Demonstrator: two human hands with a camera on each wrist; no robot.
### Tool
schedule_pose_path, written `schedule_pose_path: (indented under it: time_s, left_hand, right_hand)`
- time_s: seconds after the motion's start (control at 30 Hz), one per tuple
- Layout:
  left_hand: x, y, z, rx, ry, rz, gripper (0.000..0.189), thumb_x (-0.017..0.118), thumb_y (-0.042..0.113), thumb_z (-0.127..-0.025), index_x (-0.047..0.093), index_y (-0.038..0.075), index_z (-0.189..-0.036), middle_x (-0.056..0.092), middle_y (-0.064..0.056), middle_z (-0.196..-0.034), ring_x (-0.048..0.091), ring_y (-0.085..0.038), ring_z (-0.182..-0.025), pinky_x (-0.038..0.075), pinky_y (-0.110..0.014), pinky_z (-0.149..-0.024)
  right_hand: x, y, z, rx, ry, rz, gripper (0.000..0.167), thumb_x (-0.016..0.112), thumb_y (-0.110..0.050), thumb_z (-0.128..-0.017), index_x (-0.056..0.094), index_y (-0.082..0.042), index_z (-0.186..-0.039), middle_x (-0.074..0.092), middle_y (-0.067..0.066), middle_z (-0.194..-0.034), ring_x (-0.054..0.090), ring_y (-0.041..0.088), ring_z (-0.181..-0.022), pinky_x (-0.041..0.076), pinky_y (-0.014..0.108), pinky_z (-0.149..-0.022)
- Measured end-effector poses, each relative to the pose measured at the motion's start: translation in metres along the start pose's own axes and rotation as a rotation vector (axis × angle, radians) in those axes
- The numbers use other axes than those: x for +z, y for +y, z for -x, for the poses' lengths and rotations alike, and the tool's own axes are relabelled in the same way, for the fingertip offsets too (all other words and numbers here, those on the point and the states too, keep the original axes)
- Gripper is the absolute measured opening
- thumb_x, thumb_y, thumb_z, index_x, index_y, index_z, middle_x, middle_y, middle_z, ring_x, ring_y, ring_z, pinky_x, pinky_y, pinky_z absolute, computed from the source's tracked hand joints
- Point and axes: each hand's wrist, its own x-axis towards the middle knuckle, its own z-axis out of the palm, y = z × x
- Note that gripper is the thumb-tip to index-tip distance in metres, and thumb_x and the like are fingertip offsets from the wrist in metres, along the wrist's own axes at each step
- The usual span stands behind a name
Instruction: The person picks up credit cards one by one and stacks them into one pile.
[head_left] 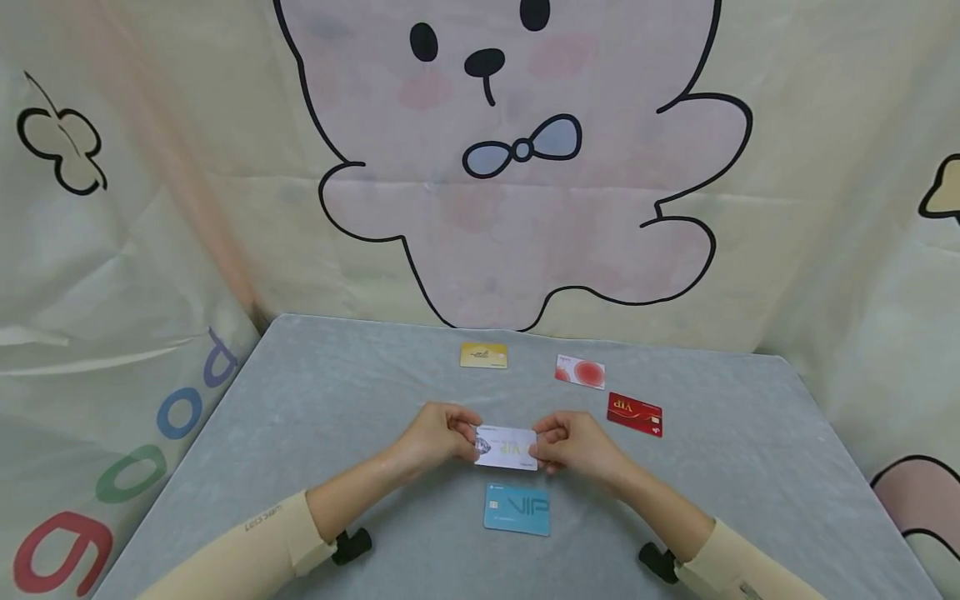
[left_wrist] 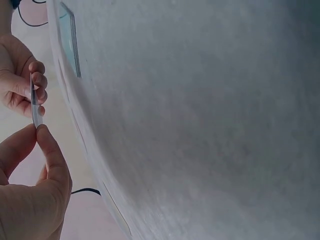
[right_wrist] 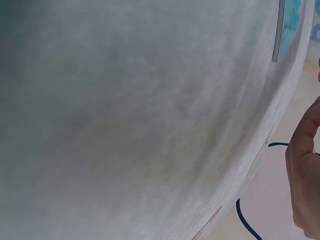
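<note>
Card [head_left: 505,448], white with pale-gold VIP lettering

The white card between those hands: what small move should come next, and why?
Perhaps lower the white card to the grey tabletop: the left hand and right hand pinch its opposite ends, the left wrist view shows it raised, and the gold card lies flat beyond.

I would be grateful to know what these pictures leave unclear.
Head view: both ends of the white VIP card, partly covered by the left grip and right grip; its smallest print, too tiny to read.
Head view: the emblem on the gold card, too small.
Left wrist view: layers along the edge of the blue VIP card, too fine to count surely.
Right wrist view: part of the right grip, cut off by the right edge.
</note>
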Motion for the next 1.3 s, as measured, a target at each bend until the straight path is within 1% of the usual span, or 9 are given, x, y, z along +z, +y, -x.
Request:
schedule_pose_path:
  time_s: [0.23,0.33,0.5,0.73,0.97,1.13,1.3]
  left_hand:
    - [0.007,0.0,0.007,0.017,-0.023,-0.007,0.044,0.079,-0.016,-0.077,0.069,-0.01,-0.119,0.062,-0.007,-0.08,0.06,-0.016,-0.073,0.054,-0.024,-0.067]
    - [0.01,-0.002,0.009,0.019,-0.029,-0.021,0.044,0.08,-0.016,-0.076,0.07,-0.01,-0.118,0.062,-0.007,-0.079,0.059,-0.016,-0.072,0.053,-0.024,-0.066]
    - [0.013,-0.005,0.012,0.005,-0.035,-0.042,0.041,0.081,-0.016,-0.076,0.071,-0.007,-0.115,0.061,-0.008,-0.079,0.059,-0.017,-0.072,0.053,-0.024,-0.064]
    - [0.019,-0.01,0.014,0.0,-0.056,-0.045,0.037,0.08,-0.017,-0.076,0.071,-0.007,-0.11,0.06,-0.007,-0.077,0.058,-0.017,-0.071,0.052,-0.025,-0.063]
    - [0.024,-0.01,0.019,0.0,-0.076,-0.029,0.04,0.078,-0.019,-0.074,0.072,-0.008,-0.112,0.058,-0.006,-0.075,0.055,-0.016,-0.068,0.053,-0.025,-0.06]
    - [0.027,-0.012,0.021,-0.005,-0.085,-0.046,0.039,0.079,-0.02,-0.074,0.072,-0.007,-0.109,0.058,-0.006,-0.074,0.055,-0.015,-0.068,0.052,-0.024,-0.059]
    - [0.03,-0.012,0.024,-0.029,-0.1,-0.047,0.039,0.079,-0.021,-0.073,0.072,-0.007,-0.109,0.059,-0.007,-0.075,0.055,-0.015,-0.069,0.051,-0.023,-0.058]
  right_hand:
    - [0.001,0.005,0.008,0.011,-0.006,-0.008,0.039,0.081,-0.012,-0.093,0.064,0.006,-0.122,0.07,0.01,-0.088,0.068,0.022,-0.072,0.062,0.032,-0.07]
    - [0.001,0.007,0.011,0.018,-0.022,-0.015,0.04,0.08,-0.012,-0.093,0.062,0.007,-0.123,0.07,0.01,-0.085,0.068,0.022,-0.071,0.062,0.032,-0.069]
    - [0.0,0.01,0.015,0.023,-0.058,-0.005,0.039,0.079,-0.014,-0.094,0.062,0.006,-0.123,0.071,0.01,-0.083,0.069,0.021,-0.068,0.062,0.031,-0.067]
    - [0.0,0.014,0.019,0.01,-0.07,0.024,0.036,0.08,-0.014,-0.094,0.064,0.005,-0.119,0.071,0.01,-0.08,0.067,0.021,-0.064,0.06,0.029,-0.063]
    - [0.0,0.021,0.023,-0.007,-0.111,0.024,0.033,0.08,-0.013,-0.094,0.063,0.005,-0.117,0.07,0.011,-0.078,0.067,0.021,-0.062,0.058,0.026,-0.06]
    - [0.0,0.023,0.027,0.001,-0.134,0.029,0.03,0.079,-0.013,-0.094,0.064,0.004,-0.115,0.07,0.011,-0.077,0.067,0.019,-0.062,0.057,0.024,-0.059]
    - [0.0,0.026,0.03,0.019,-0.148,0.027,0.028,0.079,-0.013,-0.094,0.064,0.003,-0.113,0.069,0.011,-0.077,0.067,0.019,-0.062,0.056,0.024,-0.059]
